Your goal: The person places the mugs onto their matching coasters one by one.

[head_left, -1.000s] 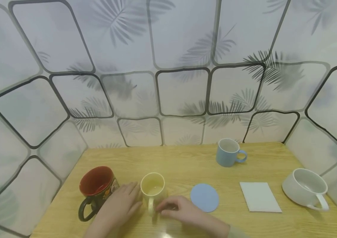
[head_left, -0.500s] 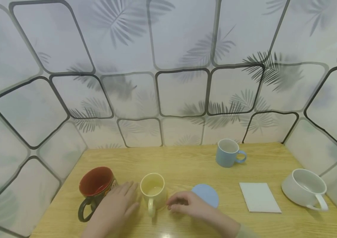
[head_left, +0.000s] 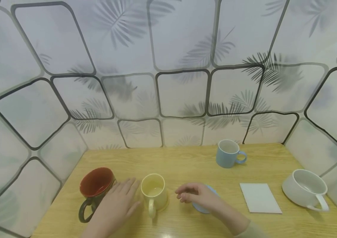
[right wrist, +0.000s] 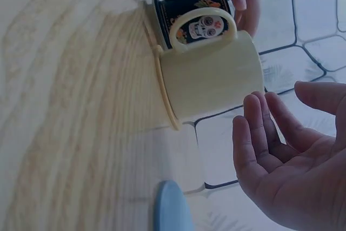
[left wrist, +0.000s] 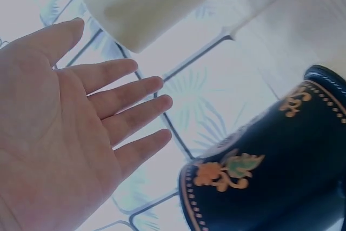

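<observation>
A pale yellow mug [head_left: 158, 200] stands upright on a round yellow coaster [right wrist: 167, 88], its handle toward the person. To its left is a dark mug [left wrist: 270, 160] with a red inside and painted flowers; the right wrist view also shows a skull on it. My left hand [head_left: 115, 202] lies between these two mugs, fingers straight and holding nothing. Just right of the yellow mug, my right hand [head_left: 199, 195] hovers with loosely bent fingers and nothing in them. Below it, partly covered in the head view, is a round blue coaster [head_left: 199, 208].
A blue mug [head_left: 225, 158] stands at the back right of the wooden table [head_left: 183, 162]. A white square coaster [head_left: 260, 198] lies farther right, with a wide white mug [head_left: 297, 191] beside it near the right edge. Patterned panels [head_left: 183, 92] enclose the back and sides.
My right hand has drawn back to the right, away from the yellow mug's handle, and now overlaps the blue coaster. My left hand has shifted slightly left, off the mug's side.
</observation>
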`<control>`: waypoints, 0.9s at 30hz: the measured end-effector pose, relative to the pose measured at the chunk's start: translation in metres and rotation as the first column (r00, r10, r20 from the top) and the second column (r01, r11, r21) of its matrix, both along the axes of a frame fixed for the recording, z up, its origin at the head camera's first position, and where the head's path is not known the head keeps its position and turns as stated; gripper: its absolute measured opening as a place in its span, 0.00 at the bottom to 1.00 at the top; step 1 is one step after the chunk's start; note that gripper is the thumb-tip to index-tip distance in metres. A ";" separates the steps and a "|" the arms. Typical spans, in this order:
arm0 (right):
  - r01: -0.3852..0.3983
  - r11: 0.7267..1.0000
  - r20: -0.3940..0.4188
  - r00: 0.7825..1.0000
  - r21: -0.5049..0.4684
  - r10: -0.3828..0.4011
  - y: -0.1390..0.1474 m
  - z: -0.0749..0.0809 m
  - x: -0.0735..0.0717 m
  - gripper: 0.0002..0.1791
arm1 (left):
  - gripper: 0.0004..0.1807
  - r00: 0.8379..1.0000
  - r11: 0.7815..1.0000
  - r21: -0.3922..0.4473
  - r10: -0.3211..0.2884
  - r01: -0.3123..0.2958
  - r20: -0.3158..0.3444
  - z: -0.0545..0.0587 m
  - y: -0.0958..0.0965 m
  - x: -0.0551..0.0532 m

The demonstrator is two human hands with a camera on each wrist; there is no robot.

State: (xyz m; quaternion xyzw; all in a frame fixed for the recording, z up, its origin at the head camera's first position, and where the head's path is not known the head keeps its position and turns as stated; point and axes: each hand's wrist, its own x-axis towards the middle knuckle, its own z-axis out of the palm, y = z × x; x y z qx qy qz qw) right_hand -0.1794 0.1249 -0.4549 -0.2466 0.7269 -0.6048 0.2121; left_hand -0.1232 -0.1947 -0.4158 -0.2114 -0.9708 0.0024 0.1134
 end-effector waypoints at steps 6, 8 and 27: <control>0.005 1.000 -0.004 1.000 -0.018 -0.005 0.011 0.006 -0.005 0.22 | 0.36 0.999 0.999 0.005 -0.033 0.033 -0.025 0.007 0.008 0.004; 0.016 1.000 0.004 1.000 -0.013 -0.016 0.015 0.008 -0.007 0.22 | 0.36 0.998 0.999 -0.001 -0.047 0.047 -0.031 0.009 0.011 0.005; 0.110 0.994 -0.009 0.994 0.003 -0.110 0.047 0.015 -0.017 0.24 | 0.34 0.971 0.981 -0.070 -0.190 0.182 -0.147 0.005 0.039 0.004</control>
